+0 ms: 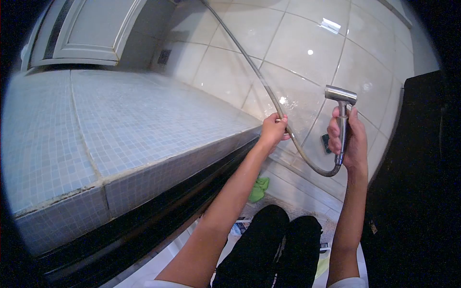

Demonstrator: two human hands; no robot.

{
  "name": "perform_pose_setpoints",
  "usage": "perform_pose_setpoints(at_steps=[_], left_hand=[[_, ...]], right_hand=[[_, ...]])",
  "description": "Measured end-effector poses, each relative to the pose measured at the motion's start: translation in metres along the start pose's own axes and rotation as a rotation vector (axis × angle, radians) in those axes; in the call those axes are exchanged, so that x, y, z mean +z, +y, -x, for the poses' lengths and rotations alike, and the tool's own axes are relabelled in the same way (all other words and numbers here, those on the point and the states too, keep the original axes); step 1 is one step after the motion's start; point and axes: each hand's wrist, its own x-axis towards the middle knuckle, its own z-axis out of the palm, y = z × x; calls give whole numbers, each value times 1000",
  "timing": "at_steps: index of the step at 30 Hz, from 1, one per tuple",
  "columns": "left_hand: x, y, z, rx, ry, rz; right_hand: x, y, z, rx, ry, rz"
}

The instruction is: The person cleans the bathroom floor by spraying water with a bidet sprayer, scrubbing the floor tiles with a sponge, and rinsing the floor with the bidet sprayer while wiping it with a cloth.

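Observation:
My right hand [356, 144] is wrapped round the handle of a chrome handheld sprayer [341, 94], held upright with its head turned toward the left. From the handle's lower end a flexible metal shower hose [249, 60] loops down, then runs up to the top of the view. My left hand [273, 130] grips this hose partway along, fingers closed round it. A pale haze hangs over the blue mosaic-tiled surface [144, 125] to the left. Behind my right hand a small dark green block [326, 143] lies on the floor, partly hidden by the fingers.
Wet, shiny cream floor tiles [307, 43] spread ahead. A white panelled cabinet door [96, 29] stands at the upper left, above the mosaic. A bright green cloth [259, 189] lies near my knees. A large dark surface [418, 182] borders the right side.

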Motion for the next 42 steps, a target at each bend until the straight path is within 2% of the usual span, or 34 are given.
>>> perform_pose_setpoints(at_steps=[12,30,33,35,38,42], left_hand=[[1,1,3,-18,14,62],[1,-1,1,-4,31,31],[0,-2,-1,14,49,-40],[-1,-5,-3,30,55,-44],[-1,-8,-5,49,60,-25],[0,-6,-4,45,79,-8]], right_hand=[[-1,-5,-1,-31,-65,154],[25,-11,-11,-123,168,475],[32,-7,-15,-239,217,408],[39,-7,-15,-394,203,268],[51,-8,-16,-504,139,134],[66,-5,-17,-523,57,-28]])
